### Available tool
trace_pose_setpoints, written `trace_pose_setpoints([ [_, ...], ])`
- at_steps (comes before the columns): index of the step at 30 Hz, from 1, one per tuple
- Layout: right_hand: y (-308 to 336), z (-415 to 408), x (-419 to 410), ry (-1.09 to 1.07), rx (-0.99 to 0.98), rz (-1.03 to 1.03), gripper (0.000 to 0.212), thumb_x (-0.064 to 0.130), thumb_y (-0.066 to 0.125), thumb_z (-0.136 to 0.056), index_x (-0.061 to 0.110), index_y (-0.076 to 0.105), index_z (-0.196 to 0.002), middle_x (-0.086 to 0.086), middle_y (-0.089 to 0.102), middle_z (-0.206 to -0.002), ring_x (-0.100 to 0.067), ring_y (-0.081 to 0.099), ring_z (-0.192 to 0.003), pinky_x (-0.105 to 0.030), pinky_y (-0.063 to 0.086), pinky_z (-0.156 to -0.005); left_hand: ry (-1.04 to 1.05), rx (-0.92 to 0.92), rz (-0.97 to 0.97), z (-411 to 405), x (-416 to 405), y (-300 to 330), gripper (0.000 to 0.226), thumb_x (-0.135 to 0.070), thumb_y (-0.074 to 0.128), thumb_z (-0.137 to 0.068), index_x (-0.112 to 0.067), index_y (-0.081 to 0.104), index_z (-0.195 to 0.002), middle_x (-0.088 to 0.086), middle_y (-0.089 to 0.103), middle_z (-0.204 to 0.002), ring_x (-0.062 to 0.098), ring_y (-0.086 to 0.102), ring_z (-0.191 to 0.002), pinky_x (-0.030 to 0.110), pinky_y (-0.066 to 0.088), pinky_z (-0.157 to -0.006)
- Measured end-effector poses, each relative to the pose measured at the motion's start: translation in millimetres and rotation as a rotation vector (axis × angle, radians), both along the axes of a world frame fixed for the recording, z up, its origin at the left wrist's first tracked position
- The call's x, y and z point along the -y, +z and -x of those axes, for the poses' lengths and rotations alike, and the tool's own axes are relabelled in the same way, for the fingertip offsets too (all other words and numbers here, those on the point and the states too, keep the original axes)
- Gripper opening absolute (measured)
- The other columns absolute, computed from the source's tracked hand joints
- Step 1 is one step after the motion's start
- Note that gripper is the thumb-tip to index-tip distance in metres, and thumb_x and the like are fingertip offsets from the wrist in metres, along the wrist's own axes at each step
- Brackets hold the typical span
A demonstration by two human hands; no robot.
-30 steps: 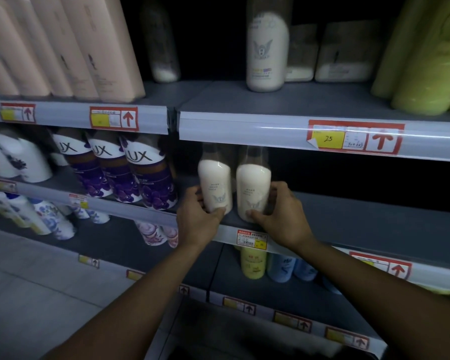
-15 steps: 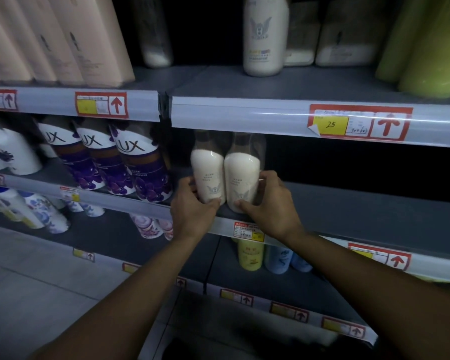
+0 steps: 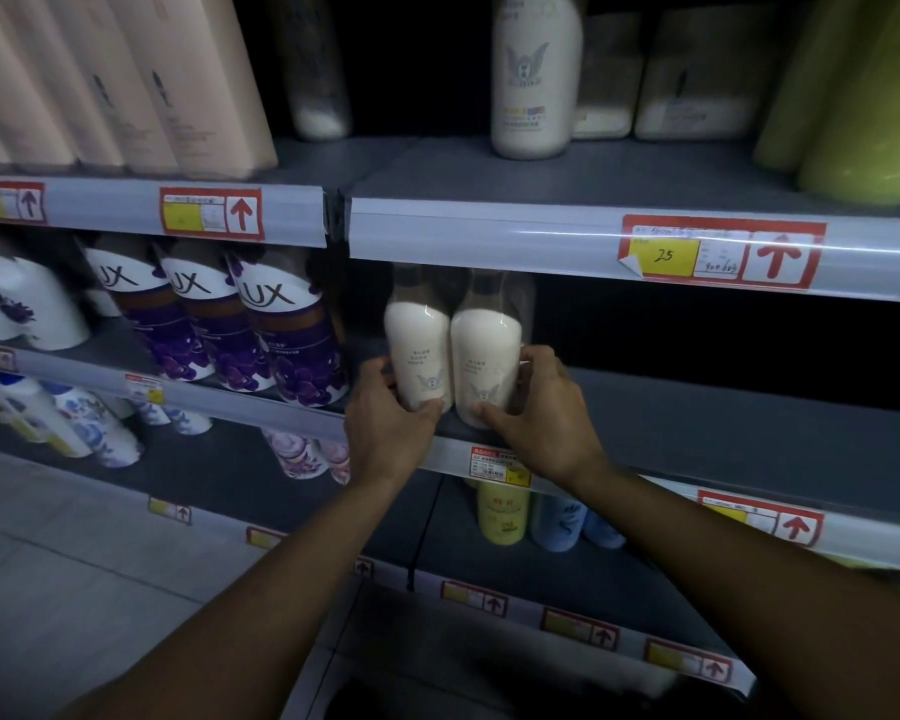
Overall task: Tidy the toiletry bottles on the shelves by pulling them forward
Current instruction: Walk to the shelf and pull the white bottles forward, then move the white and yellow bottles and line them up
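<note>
Bottles [image 3: 455,358] gripped low, left hand [image 3: 385,423] and right hand [image 3: 539,418] flanking.

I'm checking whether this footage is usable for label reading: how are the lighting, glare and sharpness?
Head view: dim overall, shelf backs nearly black; glare streak on the price strip; wide-angle bending leans the pink bottles; green bottles blurred at the edge; both hands and the white bottles fairly sharp, small print unreadable.
</note>
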State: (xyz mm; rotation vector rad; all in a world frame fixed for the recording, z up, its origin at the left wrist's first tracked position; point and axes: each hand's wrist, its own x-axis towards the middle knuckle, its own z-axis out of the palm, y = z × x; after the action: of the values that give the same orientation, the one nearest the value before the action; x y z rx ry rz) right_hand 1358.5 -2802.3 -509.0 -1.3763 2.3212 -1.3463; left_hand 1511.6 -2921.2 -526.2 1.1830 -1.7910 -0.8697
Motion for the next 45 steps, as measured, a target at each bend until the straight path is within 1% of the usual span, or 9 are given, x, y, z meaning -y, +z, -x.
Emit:
trace_pose_setpoints([
  [9,-1.6,0.6,0.4,-0.006,0.005,-0.003,0.082,0.041,0.091,-0.074,0.023,0.044,-0.138,-0.003,0.060,-0.132,-0.020,0.063,-0.116,-0.045,0.058,-0.095,-0.009,0.001,0.004,0.1,-0.5,-1.1,0.070,-0.039,0.087,-0.059,-0.040,0.050,-0.119,-0.007,0.072,-0.115,0.016,0.072,-0.105,0.048,0.062,-0.090],
  [14,1.0,0.0,-4.2,0.016,0.007,0.000,0.084,0.037,0.091,-0.076,0.020,0.042,-0.143,-0.004,0.065,-0.131,-0.020,0.067,-0.114,-0.043,0.059,-0.094,-0.013,0.020,0.020,-3.0,-5.2,-1.8,0.079,-0.046,0.083,-0.057,-0.040,0.047,-0.128,-0.006,0.066,-0.122,0.019,0.067,-0.114,0.050,0.060,-0.093],
  [16,4.1,1.1,-9.6,0.033,0.026,-0.003,0.086,0.033,0.089,-0.079,0.018,0.040,-0.148,-0.004,0.068,-0.131,-0.020,0.069,-0.112,-0.042,0.059,-0.094,-0.002,0.013,0.035,-5.1,-13.0,4.7,0.082,-0.038,0.085,-0.061,-0.034,0.045,-0.133,-0.002,0.058,-0.127,0.021,0.065,-0.115,0.050,0.059,-0.095],
  [18,6.7,2.7,-16.9,0.032,0.022,-0.008,0.085,0.032,0.088,-0.081,0.016,0.039,-0.149,-0.004,0.067,-0.131,-0.021,0.068,-0.114,-0.042,0.057,-0.097,0.024,0.012,0.080,-7.9,-22.5,14.2,0.072,-0.021,0.085,-0.071,-0.025,0.049,-0.132,0.000,0.053,-0.125,0.022,0.062,-0.112,0.050,0.056,-0.097],
  [22,14.2,4.9,-38.2,0.039,-0.027,0.010,0.072,0.032,0.084,-0.086,0.014,0.044,-0.144,-0.004,0.067,-0.128,-0.021,0.066,-0.114,-0.041,0.057,-0.096,0.029,0.005,0.248,-16.4,-37.9,30.5,0.044,-0.004,0.076,-0.079,-0.021,0.059,-0.116,-0.002,0.056,-0.112,0.018,0.060,-0.103,0.045,0.055,-0.092],
  [28,43.9,12.4,-78.4,0.061,-0.127,0.055,0.040,0.024,0.078,-0.090,0.023,0.059,-0.125,0.006,0.064,-0.117,-0.009,0.063,-0.107,-0.039,0.058,-0.092,-0.010,-0.065,0.335,-20.3,-65.2,70.3,0.038,0.003,0.071,-0.080,-0.019,0.063,-0.111,-0.002,0.060,-0.107,0.016,0.062,-0.095,0.043,0.056,-0.086],
  [32,73.0,9.6,-107.6,0.070,-0.196,0.154,0.032,0.017,0.074,-0.091,0.022,0.064,-0.120,0.009,0.062,-0.109,-0.003,0.062,-0.100,-0.037,0.058,-0.088,-0.061,-0.103,0.448,-17.5,-87.7,109.2,0.033,0.003,0.067,-0.080,-0.022,0.061,-0.101,-0.005,0.057,-0.100,0.015,0.060,-0.090,0.036,0.054,-0.078],
  [39,141.8,6.8,-157.6,0.057,-0.388,0.398,0.023,0.015,0.067,-0.091,0.019,0.065,-0.114,0.008,0.062,-0.099,-0.007,0.064,-0.090,-0.035,0.058,-0.075,-0.142,-0.174,0.637,9.6,-112.3,183.1,0.032,0.004,0.067,-0.080,-0.020,0.062,-0.100,-0.004,0.059,-0.097,0.011,0.059,-0.084,0.028,0.052,-0.079],
  [45,193.3,44.4,-197.0,-0.171,-0.539,0.602,0.026,0.012,0.067,-0.089,0.007,0.062,-0.115,-0.006,0.059,-0.102,-0.022,0.061,-0.090,-0.037,0.051,-0.079,-0.152,-0.089,0.577,47.4,-99.3,233.0,0.033,-0.005,0.070,-0.082,-0.024,0.056,-0.106,-0.002,0.054,-0.104,0.016,0.057,-0.091,0.030,0.048,-0.082],
])
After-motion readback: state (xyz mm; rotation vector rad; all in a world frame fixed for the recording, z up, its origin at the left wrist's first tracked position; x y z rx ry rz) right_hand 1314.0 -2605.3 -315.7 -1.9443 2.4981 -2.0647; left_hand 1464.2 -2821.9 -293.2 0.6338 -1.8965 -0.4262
